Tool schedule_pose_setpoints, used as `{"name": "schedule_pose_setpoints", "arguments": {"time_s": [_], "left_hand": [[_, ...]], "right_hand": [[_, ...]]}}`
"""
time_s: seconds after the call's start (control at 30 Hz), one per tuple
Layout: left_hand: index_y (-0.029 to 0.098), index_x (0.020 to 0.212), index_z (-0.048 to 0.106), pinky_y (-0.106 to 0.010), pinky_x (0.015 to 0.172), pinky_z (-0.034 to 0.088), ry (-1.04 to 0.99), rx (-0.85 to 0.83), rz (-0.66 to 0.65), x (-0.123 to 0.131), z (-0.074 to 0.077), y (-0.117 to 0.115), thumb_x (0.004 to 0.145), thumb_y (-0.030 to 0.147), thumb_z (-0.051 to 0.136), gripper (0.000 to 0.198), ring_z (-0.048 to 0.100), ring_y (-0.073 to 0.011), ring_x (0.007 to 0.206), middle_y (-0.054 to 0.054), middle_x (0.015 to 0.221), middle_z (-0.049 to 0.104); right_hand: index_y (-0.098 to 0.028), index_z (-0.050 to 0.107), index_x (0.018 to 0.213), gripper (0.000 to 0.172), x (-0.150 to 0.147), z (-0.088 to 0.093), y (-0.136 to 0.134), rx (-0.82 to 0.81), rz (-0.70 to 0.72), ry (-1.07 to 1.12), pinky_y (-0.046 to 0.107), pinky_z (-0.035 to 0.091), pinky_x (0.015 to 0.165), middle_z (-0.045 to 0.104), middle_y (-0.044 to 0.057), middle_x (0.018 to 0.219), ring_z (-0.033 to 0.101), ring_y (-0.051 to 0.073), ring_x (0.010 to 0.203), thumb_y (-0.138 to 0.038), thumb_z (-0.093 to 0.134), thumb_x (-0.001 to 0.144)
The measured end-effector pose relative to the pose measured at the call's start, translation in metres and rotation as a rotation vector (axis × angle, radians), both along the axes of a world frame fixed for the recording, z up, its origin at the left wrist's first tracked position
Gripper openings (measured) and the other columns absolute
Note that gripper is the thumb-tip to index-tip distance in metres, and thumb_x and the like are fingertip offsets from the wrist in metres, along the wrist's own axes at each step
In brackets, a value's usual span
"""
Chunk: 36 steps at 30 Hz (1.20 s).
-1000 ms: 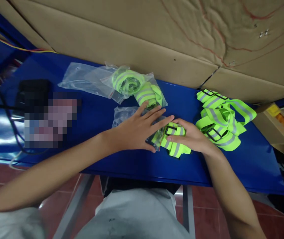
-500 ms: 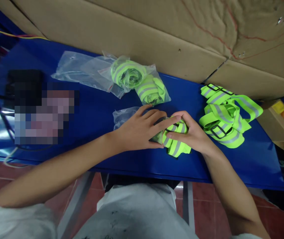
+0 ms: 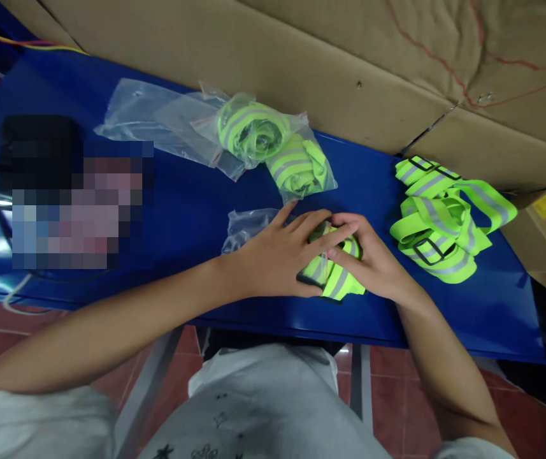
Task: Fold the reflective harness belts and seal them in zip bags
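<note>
The right hand pinches a folded reflective strap on the blue table, and the left hand half-curls over a clear plastic bag, though I cannot tell if it grips. This strap is only partly inside; two rolled straps behind are already bagged, and the loose strap pile is not.
</note>
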<state>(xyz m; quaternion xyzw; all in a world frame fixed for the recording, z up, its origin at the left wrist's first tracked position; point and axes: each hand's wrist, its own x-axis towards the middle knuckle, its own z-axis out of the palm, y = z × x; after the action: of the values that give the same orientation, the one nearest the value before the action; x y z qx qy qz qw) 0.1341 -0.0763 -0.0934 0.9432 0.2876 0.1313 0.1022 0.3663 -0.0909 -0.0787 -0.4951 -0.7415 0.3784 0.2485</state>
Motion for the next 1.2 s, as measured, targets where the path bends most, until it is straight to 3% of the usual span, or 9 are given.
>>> {"name": "schedule_pose_setpoints", "arguments": {"time_s": [0.23,0.37,0.57,0.67,0.8,0.9,0.97,1.07,1.2], "left_hand": [[0.017,0.168,0.019,-0.053,0.119,0.038,0.019,0.072,-0.002,-0.004,0.001,0.003,0.083,0.065,0.079,0.115,0.06,-0.0372,0.129,-0.019,0.141,0.06],[0.015,0.168,0.015,-0.047,0.113,0.041,-0.015,0.058,-0.043,-0.007,-0.001,0.008,0.082,0.066,0.08,0.118,0.06,-0.0352,0.124,-0.018,0.138,0.06],[0.017,0.168,0.012,-0.045,0.11,0.041,-0.013,-0.015,-0.087,-0.009,-0.002,0.011,0.071,0.074,0.084,0.134,0.06,-0.0369,0.124,-0.018,0.139,0.057],[0.016,0.169,0.009,-0.045,0.11,0.041,-0.041,-0.023,-0.032,-0.005,-0.002,0.008,0.078,0.069,0.081,0.128,0.061,-0.0356,0.124,-0.017,0.139,0.059],[0.019,0.169,0.012,-0.044,0.11,0.042,-0.108,-0.088,0.051,-0.002,-0.002,0.005,0.087,0.057,0.074,0.109,0.064,-0.0314,0.121,-0.013,0.138,0.064],[0.019,0.169,0.015,-0.044,0.11,0.043,-0.14,-0.162,0.112,-0.002,0.001,0.008,0.085,0.061,0.075,0.111,0.065,-0.0318,0.121,-0.015,0.136,0.066],[0.019,0.168,0.016,-0.045,0.11,0.044,-0.148,-0.214,0.13,-0.004,0.003,0.01,0.083,0.061,0.078,0.114,0.066,-0.0326,0.122,-0.015,0.136,0.067],[0.021,0.169,0.014,-0.047,0.112,0.042,-0.149,-0.265,0.111,-0.008,0.006,0.014,0.084,0.063,0.077,0.114,0.063,-0.0339,0.129,-0.016,0.143,0.064],[0.025,0.17,0.005,-0.045,0.114,0.04,-0.052,-0.196,-0.008,-0.014,0.008,0.016,0.082,0.067,0.08,0.123,0.059,-0.0345,0.134,-0.015,0.15,0.058]], "right_hand": [[-0.024,0.059,0.111,0.037,-0.004,0.0,0.003,0.052,-0.027,0.081,0.037,0.057,0.092,0.069,0.005,0.112,0.068,0.023,0.105,-0.052,0.076,0.092],[-0.025,0.066,0.108,0.031,-0.013,-0.005,0.0,0.266,-0.111,-0.019,0.042,0.058,0.093,0.074,0.008,0.11,0.071,0.025,0.105,-0.053,0.068,0.097],[-0.025,0.055,0.1,0.031,-0.023,-0.015,-0.009,0.463,-0.245,-0.052,0.039,0.058,0.083,0.066,0.007,0.099,0.066,0.022,0.094,-0.056,0.055,0.104],[-0.025,0.056,0.087,0.027,-0.024,-0.011,-0.009,0.453,-0.216,-0.081,0.035,0.056,0.076,0.065,0.003,0.085,0.065,0.019,0.083,-0.045,0.056,0.106],[-0.025,0.068,0.12,0.033,-0.01,0.002,-0.006,0.33,0.074,-0.105,0.04,0.06,0.098,0.074,0.009,0.119,0.071,0.024,0.112,-0.049,0.05,0.108],[-0.024,0.043,0.159,0.079,0.007,0.011,-0.003,0.22,0.359,-0.197,0.052,0.049,0.122,0.052,0.014,0.16,0.051,0.034,0.149,-0.065,0.066,0.095],[-0.027,0.024,0.168,0.102,0.015,0.015,-0.004,0.174,0.398,-0.262,0.054,0.045,0.126,0.041,0.014,0.169,0.043,0.035,0.156,-0.063,0.076,0.088],[-0.032,0.022,0.166,0.096,0.018,0.017,-0.005,0.184,0.308,-0.203,0.048,0.053,0.119,0.049,0.012,0.163,0.055,0.031,0.147,-0.048,0.08,0.091],[-0.033,0.048,0.153,0.07,0.015,0.016,-0.003,0.239,0.294,-0.165,0.047,0.055,0.118,0.058,0.008,0.155,0.06,0.03,0.142,-0.041,0.08,0.092]]}}
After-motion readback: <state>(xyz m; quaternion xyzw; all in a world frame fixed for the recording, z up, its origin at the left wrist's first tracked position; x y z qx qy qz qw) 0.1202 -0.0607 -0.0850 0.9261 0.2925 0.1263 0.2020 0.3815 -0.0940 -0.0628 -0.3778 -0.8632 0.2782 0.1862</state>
